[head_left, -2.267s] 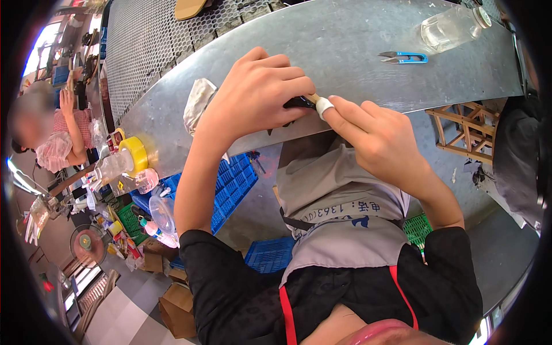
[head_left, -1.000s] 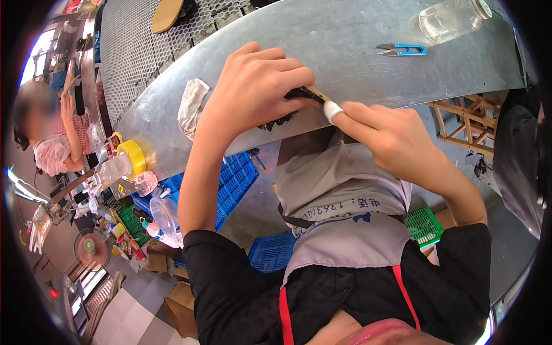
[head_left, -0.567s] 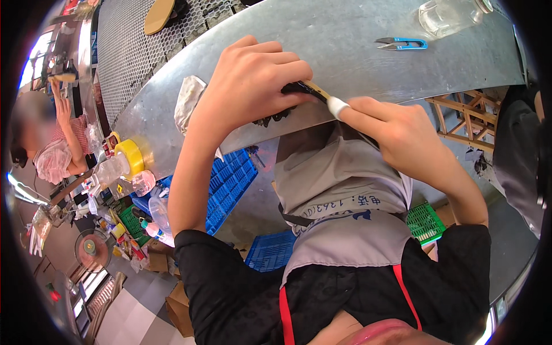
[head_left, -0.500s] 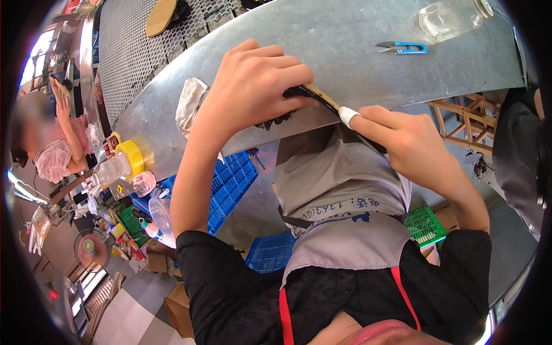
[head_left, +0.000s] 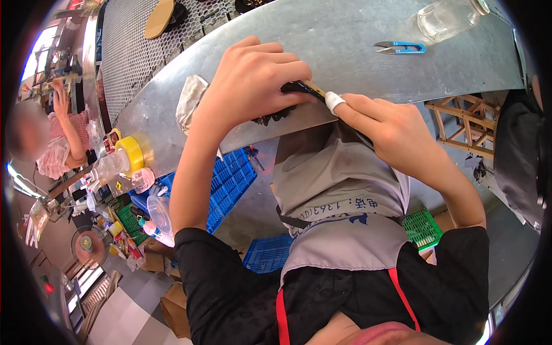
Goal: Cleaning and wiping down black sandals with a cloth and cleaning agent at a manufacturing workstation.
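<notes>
Over the near edge of the metal table [head_left: 345, 69], my left hand [head_left: 259, 80] is closed on a narrow tan-and-black piece [head_left: 311, 89], seen nearly edge-on. Its kind I cannot make out. My right hand [head_left: 382, 121] pinches the same piece further right, with a white wrap [head_left: 333, 102] on one fingertip. Only a short stretch shows between the hands; the rest is hidden by fingers. Glossy black material [head_left: 270, 118] lies below my left hand by the table edge. A crumpled whitish cloth [head_left: 192, 100] rests beside my left wrist.
Blue thread snips [head_left: 402, 48] and a clear glass jar [head_left: 445, 22] stand far right. A perforated grey surface [head_left: 129, 69] at far left bears a tan oval piece [head_left: 159, 19]. Yellow tape [head_left: 131, 154] and a blue crate [head_left: 233, 181] are left. Another person [head_left: 66, 132] works at far left.
My right hand has moved left and slightly up along the piece, closer to my left hand, so less of it shows. My left hand stays nearly still.
</notes>
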A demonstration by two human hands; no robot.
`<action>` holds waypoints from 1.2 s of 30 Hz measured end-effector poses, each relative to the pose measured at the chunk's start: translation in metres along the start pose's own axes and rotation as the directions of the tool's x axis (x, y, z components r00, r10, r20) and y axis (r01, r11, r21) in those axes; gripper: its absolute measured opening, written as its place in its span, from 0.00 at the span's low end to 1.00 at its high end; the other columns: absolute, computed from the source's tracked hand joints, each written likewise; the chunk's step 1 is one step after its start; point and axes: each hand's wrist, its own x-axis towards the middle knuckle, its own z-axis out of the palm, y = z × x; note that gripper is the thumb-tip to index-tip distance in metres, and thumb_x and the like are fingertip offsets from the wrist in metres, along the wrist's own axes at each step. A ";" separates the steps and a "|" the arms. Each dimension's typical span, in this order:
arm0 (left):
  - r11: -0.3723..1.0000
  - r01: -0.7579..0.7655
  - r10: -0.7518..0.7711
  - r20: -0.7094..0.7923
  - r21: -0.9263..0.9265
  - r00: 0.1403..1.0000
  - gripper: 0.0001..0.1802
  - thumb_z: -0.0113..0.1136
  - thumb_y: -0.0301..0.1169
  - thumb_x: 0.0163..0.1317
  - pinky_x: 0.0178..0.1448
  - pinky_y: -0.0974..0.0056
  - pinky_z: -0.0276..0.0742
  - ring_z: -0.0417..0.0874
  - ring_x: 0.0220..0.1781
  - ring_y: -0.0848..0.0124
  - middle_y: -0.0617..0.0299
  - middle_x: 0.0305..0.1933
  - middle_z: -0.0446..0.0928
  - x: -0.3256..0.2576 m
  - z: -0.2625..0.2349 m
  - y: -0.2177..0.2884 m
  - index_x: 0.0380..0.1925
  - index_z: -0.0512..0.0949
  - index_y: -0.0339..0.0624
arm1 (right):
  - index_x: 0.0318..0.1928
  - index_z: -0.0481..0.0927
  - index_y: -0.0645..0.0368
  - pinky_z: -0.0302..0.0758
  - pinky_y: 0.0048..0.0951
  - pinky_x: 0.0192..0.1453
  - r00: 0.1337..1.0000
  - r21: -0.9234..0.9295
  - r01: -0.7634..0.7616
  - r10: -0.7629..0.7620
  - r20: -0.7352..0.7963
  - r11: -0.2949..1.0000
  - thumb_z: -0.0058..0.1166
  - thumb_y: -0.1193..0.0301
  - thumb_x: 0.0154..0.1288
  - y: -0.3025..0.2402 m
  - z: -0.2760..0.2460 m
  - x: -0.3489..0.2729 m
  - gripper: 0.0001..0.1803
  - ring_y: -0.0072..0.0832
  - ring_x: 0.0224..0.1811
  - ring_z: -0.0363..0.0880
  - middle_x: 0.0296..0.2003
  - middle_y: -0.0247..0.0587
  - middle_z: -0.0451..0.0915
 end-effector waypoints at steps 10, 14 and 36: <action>1.000 -0.008 0.008 -0.013 -0.002 1.000 0.13 0.79 0.35 0.44 0.40 0.62 0.74 0.82 0.33 0.70 0.73 0.30 0.84 0.001 0.001 -0.004 0.31 0.85 0.52 | 0.62 0.80 0.54 0.79 0.31 0.31 0.997 -0.039 0.057 -0.055 0.049 0.998 0.58 0.76 0.60 0.006 -0.003 0.009 0.27 0.29 0.33 0.82 0.51 0.27 0.80; 0.999 -0.021 0.020 -0.019 -0.029 1.000 0.13 0.79 0.35 0.44 0.39 0.63 0.73 0.82 0.32 0.70 0.73 0.30 0.83 0.004 -0.002 -0.004 0.30 0.85 0.52 | 0.61 0.81 0.56 0.79 0.31 0.32 0.997 -0.083 0.071 -0.071 -0.001 0.994 0.58 0.77 0.58 -0.002 -0.005 0.021 0.27 0.30 0.32 0.82 0.54 0.31 0.82; 1.000 -0.022 0.022 -0.038 0.004 0.999 0.15 0.82 0.40 0.45 0.39 0.63 0.73 0.82 0.33 0.72 0.75 0.30 0.83 -0.006 0.001 0.000 0.30 0.84 0.53 | 0.54 0.84 0.59 0.78 0.32 0.34 1.000 0.216 -0.025 0.026 -0.003 0.976 0.53 0.86 0.58 0.019 -0.014 -0.027 0.23 0.32 0.32 0.82 0.40 0.36 0.83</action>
